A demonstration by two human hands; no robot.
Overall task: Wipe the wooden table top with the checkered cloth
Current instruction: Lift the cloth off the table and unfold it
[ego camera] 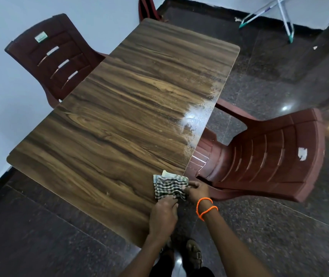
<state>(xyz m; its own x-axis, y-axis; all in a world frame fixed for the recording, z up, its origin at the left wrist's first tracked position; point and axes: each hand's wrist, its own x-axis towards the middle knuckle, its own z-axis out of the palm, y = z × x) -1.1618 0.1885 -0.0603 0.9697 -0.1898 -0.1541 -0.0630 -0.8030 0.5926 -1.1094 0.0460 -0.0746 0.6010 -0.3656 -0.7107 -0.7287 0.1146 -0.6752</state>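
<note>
A long wooden table top [119, 108] runs away from me, with a wet, speckled patch along its right edge. The checkered cloth [169, 185], black and white and bunched into folds, lies on the table's near right corner. My left hand [163, 213] pinches the cloth's near edge. My right hand [196, 189], with orange bead bracelets on its wrist, pinches the cloth's right side at the table edge.
A dark red plastic chair [51, 56] stands at the table's left side by the white wall. Another red chair [269, 156] is tucked in on the right, close to my right hand. A folding rack [279, 15] stands on the dark floor at far right.
</note>
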